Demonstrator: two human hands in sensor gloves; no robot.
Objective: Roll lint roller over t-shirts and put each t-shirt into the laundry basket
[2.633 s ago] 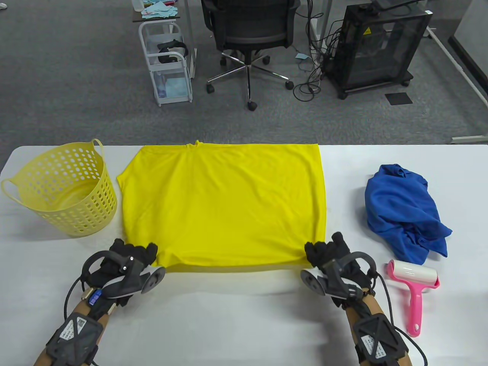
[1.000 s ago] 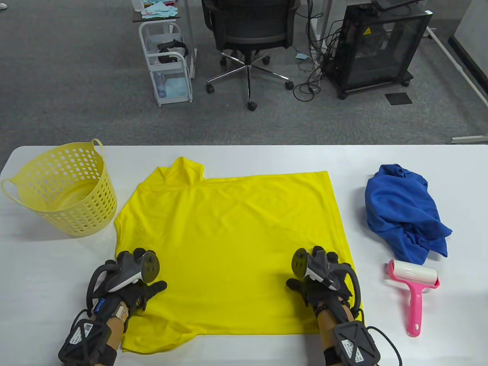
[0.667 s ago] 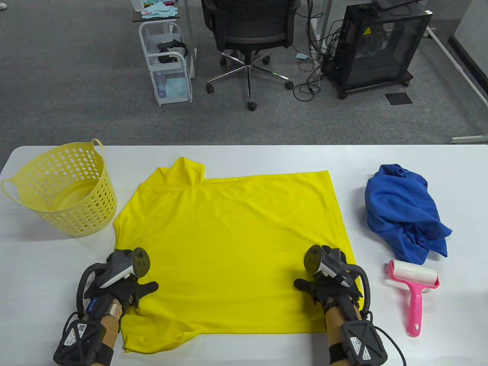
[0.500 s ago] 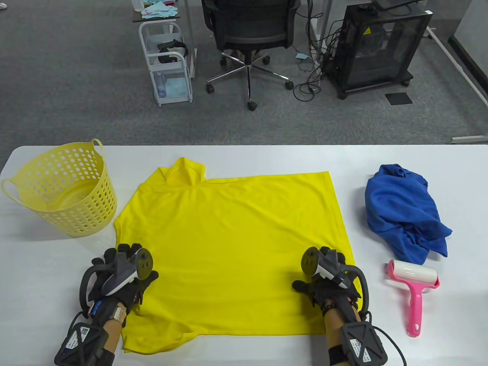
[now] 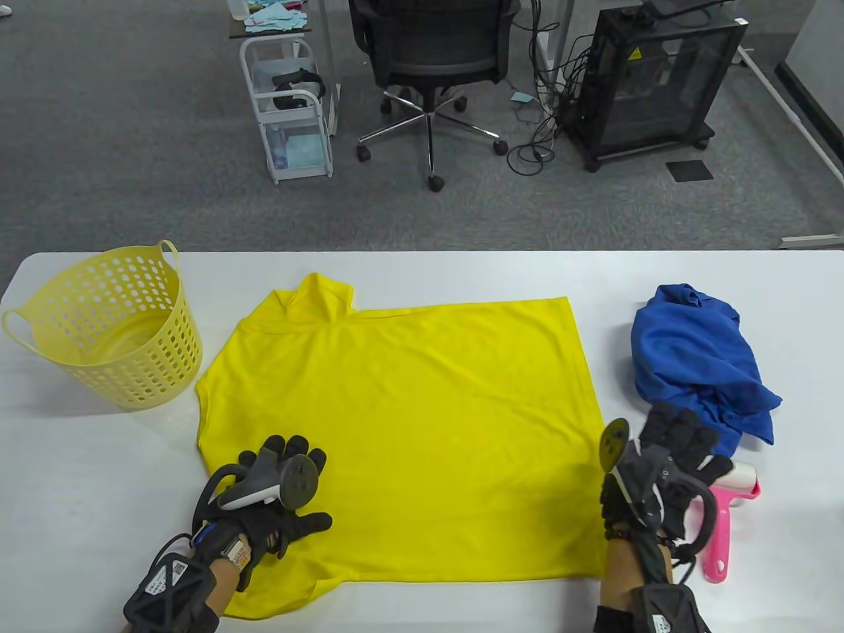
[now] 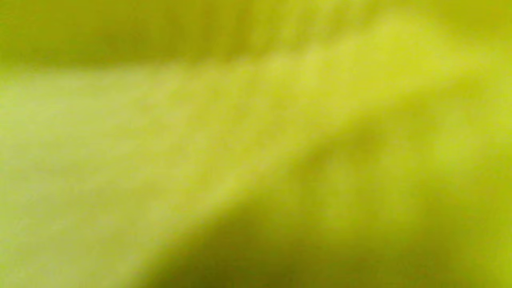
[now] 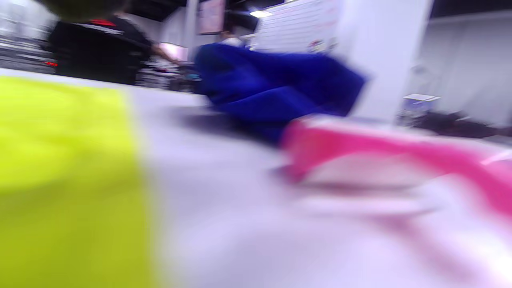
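So the yellow t-shirt (image 5: 395,428) is spread flat across the middle of the bench (image 5: 422,270), collar toward the far edge, hem toward the near edge. The left hand (image 5: 277,501) lies flat on its near-left part, fingers straight and splayed, pressing the cloth and gripping nothing. The left wrist view is just blurry yellow fabric. The right hand (image 5: 666,475) is off the shirt's right side, over the pink lint roller (image 5: 722,527) near the near-right corner, with its grip spread apart. I can't tell if it's touching the roller. The crumpled blue t-shirt (image 5: 699,362) sits just beyond the roller by the right edge. The yellow laundry basket (image 5: 105,330) stands at the far-left corner with no shirt in it.
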